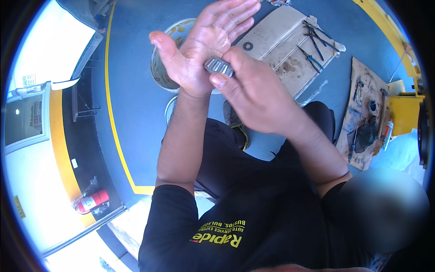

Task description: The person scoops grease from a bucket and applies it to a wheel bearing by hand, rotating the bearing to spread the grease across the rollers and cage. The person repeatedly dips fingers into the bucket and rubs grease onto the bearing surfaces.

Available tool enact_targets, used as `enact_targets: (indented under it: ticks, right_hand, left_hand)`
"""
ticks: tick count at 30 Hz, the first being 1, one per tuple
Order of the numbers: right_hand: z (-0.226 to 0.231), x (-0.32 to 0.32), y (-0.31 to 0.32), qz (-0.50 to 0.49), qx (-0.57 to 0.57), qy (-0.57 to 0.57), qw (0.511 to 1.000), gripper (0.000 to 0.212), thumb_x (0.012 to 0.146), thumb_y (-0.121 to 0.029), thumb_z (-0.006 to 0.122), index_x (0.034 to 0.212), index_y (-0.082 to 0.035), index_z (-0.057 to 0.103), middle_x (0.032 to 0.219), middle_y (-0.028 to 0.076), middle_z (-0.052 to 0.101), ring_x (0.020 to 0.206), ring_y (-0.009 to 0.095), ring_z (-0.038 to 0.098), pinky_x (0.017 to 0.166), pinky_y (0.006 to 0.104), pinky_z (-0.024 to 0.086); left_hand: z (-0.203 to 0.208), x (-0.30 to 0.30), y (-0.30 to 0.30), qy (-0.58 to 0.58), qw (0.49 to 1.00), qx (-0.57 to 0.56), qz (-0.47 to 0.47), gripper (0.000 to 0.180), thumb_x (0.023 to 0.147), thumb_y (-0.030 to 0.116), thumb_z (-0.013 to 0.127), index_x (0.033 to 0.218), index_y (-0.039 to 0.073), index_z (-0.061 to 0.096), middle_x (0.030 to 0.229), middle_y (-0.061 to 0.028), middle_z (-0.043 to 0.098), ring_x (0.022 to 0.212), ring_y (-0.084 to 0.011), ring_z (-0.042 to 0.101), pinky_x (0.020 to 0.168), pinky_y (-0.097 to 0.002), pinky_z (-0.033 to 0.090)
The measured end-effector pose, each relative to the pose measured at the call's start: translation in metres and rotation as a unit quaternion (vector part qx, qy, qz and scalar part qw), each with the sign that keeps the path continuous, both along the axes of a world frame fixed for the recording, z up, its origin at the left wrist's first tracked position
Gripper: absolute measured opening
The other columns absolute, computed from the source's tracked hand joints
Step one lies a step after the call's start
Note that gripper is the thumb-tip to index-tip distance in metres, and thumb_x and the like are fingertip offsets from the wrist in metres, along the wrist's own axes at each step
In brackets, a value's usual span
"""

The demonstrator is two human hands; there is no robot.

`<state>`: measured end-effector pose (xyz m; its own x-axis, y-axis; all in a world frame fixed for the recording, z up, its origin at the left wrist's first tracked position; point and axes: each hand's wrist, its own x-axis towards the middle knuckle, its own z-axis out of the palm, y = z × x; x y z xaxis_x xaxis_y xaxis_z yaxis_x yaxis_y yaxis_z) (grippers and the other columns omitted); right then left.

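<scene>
My left hand is open with its palm turned up and fingers stretched out. A smear of pale, shiny grease lies on that palm. In my right hand a small metal roller bearing is pinched between thumb and fingers. The bearing's rollers face up, and its edge is at the heel of my left palm. Behind my left hand stands a round tub with brownish grease on its inner wall, partly hidden by the hand and wrist.
Flattened cardboard on the blue floor bears a dark washer, blue-handled pliers and more black pliers. At right, a stained board carries tools and dark parts. A red fire extinguisher is at left.
</scene>
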<state>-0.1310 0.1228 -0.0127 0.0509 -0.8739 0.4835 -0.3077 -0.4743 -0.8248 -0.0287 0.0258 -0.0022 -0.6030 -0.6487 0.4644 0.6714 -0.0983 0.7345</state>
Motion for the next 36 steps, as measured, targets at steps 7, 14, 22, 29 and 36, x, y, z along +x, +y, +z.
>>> enact_targets:
  ticks: [7, 14, 22, 29, 36]
  right_hand:
    - [0.007, -0.007, -0.014, -0.093, 0.027, 0.152, 0.984, 0.043, 0.109, -0.030, 0.056, 0.137, 0.003, 0.054, 0.114, 0.019, 0.069, 0.109, 0.029, 0.069, 0.094, 0.0393, 0.053]
    - [-0.002, -0.031, -0.040, -0.156, -0.072, -0.085, 0.981, 0.032, 0.102, -0.030, 0.062, 0.114, 0.000, 0.061, 0.087, 0.020, 0.069, 0.078, 0.039, 0.072, 0.065, 0.0480, 0.055]
    - [-0.010, -0.023, -0.012, -0.042, 0.025, -0.193, 0.980, 0.030, 0.102, -0.029, 0.064, 0.111, -0.001, 0.063, 0.074, 0.013, 0.064, 0.063, 0.023, 0.063, 0.062, 0.0376, 0.049]
    - [0.027, -0.109, -0.029, 0.001, 0.118, -0.319, 0.940, 0.025, 0.110, -0.029, 0.057, 0.096, -0.008, 0.057, 0.074, -0.007, 0.046, 0.066, 0.003, 0.042, 0.059, 0.0218, 0.034]
    - [0.079, -0.103, -0.033, -0.058, 0.176, -0.097, 0.978, 0.024, 0.109, -0.024, 0.058, 0.099, -0.002, 0.059, 0.078, -0.001, 0.051, 0.071, 0.008, 0.048, 0.064, 0.0277, 0.041]
  left_hand:
    - [-0.014, -0.001, -0.018, -0.034, 0.995, -0.097, -0.019, 0.131, 0.088, 0.093, 0.002, 0.151, -0.017, 0.038, 0.156, -0.0382, 0.040, 0.149, -0.0471, 0.037, 0.125, -0.0522, 0.025]
    - [-0.005, -0.009, -0.009, -0.025, 1.000, -0.016, -0.008, 0.126, 0.089, 0.091, 0.000, 0.156, -0.010, 0.035, 0.154, -0.0340, 0.046, 0.147, -0.0460, 0.041, 0.125, -0.0526, 0.025]
    - [0.010, 0.000, -0.003, -0.059, 0.997, 0.010, -0.040, 0.121, 0.084, 0.094, 0.040, 0.162, 0.001, 0.029, 0.165, -0.0331, 0.026, 0.153, -0.0476, 0.026, 0.122, -0.0611, 0.025]
    - [0.013, 0.019, -0.005, -0.300, 0.839, -0.446, 0.086, 0.137, 0.064, 0.109, 0.032, 0.145, 0.002, 0.057, 0.165, -0.0350, 0.027, 0.156, -0.0464, 0.023, 0.124, -0.0601, 0.013]
    - [0.024, 0.013, 0.024, -0.379, 0.715, -0.567, 0.152, 0.098, 0.060, 0.092, 0.072, 0.123, 0.018, 0.080, 0.165, -0.0378, 0.022, 0.157, -0.0567, 0.007, 0.121, -0.0698, 0.009]
